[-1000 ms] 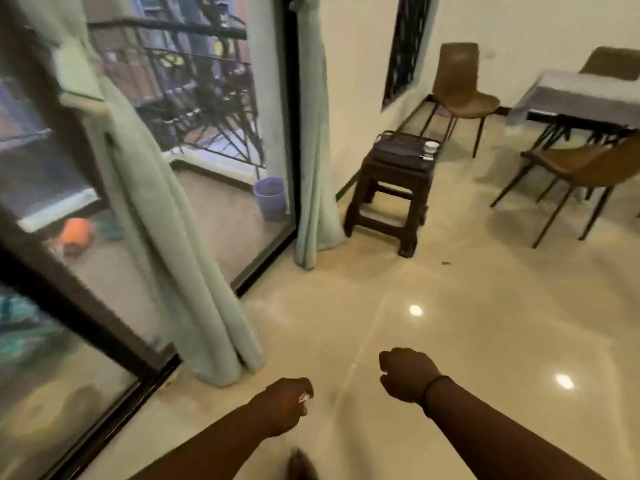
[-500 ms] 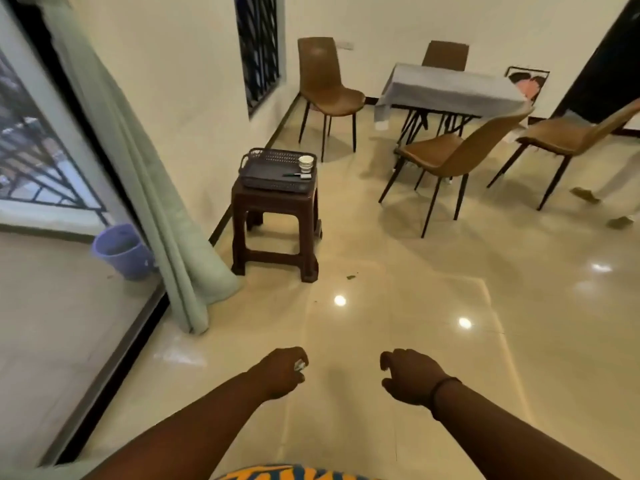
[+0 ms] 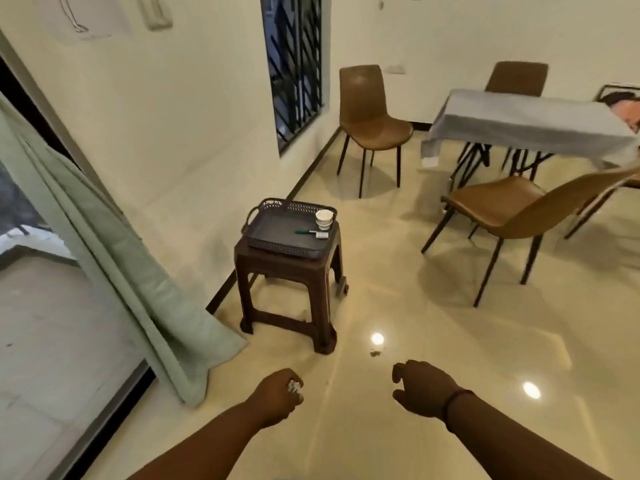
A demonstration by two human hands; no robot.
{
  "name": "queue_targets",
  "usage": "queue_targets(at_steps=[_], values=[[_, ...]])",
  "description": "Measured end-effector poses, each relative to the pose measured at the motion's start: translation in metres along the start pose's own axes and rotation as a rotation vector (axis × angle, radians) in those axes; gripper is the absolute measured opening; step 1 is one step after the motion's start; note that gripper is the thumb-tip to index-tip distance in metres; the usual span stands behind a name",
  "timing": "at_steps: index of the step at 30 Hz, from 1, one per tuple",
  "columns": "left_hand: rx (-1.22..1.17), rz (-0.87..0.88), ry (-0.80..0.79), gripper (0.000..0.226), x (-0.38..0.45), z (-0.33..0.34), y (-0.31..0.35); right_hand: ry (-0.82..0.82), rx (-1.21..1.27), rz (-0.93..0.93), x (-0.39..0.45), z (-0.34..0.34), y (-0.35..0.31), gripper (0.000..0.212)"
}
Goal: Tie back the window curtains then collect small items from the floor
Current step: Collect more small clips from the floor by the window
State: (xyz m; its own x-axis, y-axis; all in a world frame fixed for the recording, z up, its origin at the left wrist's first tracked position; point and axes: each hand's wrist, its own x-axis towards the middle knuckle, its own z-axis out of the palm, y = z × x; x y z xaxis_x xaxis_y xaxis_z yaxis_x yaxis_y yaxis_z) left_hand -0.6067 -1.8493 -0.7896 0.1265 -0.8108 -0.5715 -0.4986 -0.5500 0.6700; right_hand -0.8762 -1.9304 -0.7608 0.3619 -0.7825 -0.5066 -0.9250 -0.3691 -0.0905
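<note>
My left hand (image 3: 277,398) is low in the middle, its fingers curled round a small whitish item (image 3: 294,388). My right hand (image 3: 424,388) hovers beside it with loosely curled fingers and holds nothing. A small dark scrap (image 3: 373,353) lies on the glossy floor just ahead of my right hand, near the stool's front leg. The pale green curtain (image 3: 114,265) hangs at the left along the glass door, its hem spread on the floor.
A brown plastic stool (image 3: 289,289) stands ahead with a dark tray (image 3: 273,230) holding a white cup (image 3: 324,218) and a green pen (image 3: 304,232). Brown chairs (image 3: 370,126) and a table with a grey cloth (image 3: 530,123) fill the right back.
The view has swung right, away from the glass door and the first curtain, and closer to the stool. Both hands keep their pose; the left still holds the small item.
</note>
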Motion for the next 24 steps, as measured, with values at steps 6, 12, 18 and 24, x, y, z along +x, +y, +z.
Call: queue_targets(at_steps=[6, 12, 18, 24], values=[[-0.548, -0.129, 0.069, 0.017, 0.071, -0.023, 0.065, 0.017, -0.051, -0.103, 0.120, -0.085, 0.007, 0.038], [-1.066, -0.301, 0.080, 0.017, 0.189, -0.078, 0.123, -0.001, -0.039, -0.197, 0.237, -0.153, -0.014, 0.035], [-1.173, -0.323, -0.044, 0.029, 0.297, -0.135, 0.195, -0.019, 0.335, -0.158, 0.328, -0.225, -0.048, 0.025], [-1.287, -0.361, -0.058, 0.054, 0.375, -0.166, 0.230, -0.100, 0.623, -0.049, 0.429, -0.248, -0.069, 0.030]])
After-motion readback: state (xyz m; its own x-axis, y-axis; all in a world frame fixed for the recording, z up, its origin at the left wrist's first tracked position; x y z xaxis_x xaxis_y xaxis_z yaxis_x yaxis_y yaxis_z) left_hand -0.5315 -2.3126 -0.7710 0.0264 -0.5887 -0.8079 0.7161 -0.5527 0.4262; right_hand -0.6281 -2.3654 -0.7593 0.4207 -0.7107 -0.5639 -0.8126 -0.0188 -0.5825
